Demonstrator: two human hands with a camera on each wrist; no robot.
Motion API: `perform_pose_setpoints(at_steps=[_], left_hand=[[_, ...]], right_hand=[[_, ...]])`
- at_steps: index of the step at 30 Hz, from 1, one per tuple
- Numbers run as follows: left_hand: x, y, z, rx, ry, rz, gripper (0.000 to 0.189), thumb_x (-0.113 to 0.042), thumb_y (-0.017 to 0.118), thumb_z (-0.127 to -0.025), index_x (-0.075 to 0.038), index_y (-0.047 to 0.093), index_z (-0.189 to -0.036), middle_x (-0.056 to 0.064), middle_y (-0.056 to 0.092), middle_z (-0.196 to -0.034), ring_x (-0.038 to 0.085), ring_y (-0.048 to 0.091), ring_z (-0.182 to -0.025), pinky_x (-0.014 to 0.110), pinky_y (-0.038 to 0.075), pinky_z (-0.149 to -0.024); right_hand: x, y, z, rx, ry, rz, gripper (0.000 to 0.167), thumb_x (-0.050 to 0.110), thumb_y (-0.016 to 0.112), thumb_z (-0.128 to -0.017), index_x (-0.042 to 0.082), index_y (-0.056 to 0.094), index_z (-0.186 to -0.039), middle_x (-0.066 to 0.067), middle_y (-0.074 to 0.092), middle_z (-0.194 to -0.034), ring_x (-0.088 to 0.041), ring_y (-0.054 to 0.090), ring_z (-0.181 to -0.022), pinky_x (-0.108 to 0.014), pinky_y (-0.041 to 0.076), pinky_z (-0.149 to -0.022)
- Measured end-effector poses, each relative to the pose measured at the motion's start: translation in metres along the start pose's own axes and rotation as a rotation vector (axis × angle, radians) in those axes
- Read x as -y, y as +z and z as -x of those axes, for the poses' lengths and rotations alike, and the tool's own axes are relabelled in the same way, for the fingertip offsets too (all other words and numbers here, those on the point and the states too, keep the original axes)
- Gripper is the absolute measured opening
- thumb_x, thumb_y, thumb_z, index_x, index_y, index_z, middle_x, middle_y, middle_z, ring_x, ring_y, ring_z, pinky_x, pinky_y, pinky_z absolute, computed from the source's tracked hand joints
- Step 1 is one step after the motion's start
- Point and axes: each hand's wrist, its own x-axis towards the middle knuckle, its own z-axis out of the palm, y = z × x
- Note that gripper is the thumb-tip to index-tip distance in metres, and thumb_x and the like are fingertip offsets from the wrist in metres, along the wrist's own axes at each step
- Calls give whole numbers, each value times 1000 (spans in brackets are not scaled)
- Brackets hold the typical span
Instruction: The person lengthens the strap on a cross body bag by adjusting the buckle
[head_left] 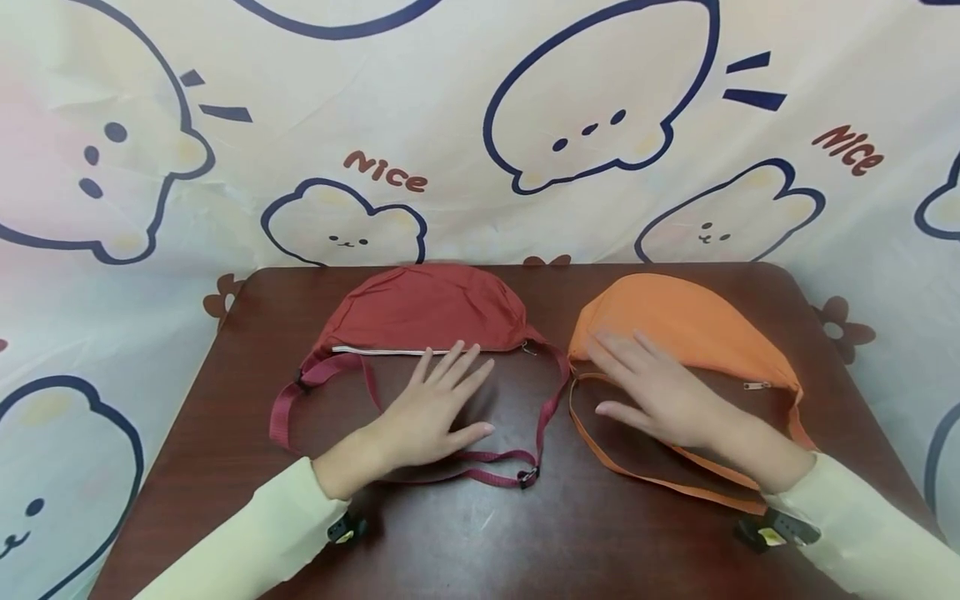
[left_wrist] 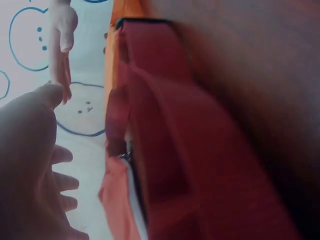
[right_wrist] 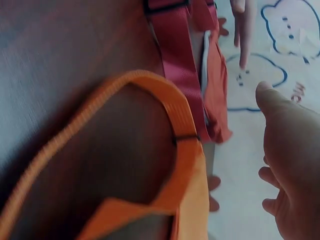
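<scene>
A red waist bag [head_left: 435, 308] lies on the table with its white-edged zipper facing me, its strap [head_left: 553, 404] looped toward the front. To its right lies an orange waist bag [head_left: 671, 317], its zipper pull at the right end and its thin strap [head_left: 637, 477] spread in front. Over the red strap loop hovers my left hand [head_left: 429, 410], fingers spread and holding nothing. My right hand [head_left: 667, 396] hangs above the orange bag's front edge, fingers straight, also holding nothing. Both wrist views show the left hand [left_wrist: 25, 150] and right hand [right_wrist: 295, 160] raised off the bags.
Both bags rest on a dark brown table [head_left: 517, 550] with rounded back corners. A pale cloth [head_left: 465, 225] with cartoon figures hangs behind it and along both sides. A black buckle [head_left: 528, 477] sits on the red strap's near right corner.
</scene>
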Motion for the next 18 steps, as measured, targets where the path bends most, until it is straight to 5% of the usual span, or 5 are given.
perform_pose_setpoints(at_steps=[18], left_hand=[[-14, 33, 15, 89, 47, 125, 72, -49, 61, -100, -6, 43, -154, 18, 35, -161, 35, 28, -150, 58, 26, -117]], right_hand=[[56, 33, -6, 85, -137, -145, 65, 36, 70, -97, 6, 48, -151, -13, 47, -154, -27, 43, -143, -50, 40, -111]])
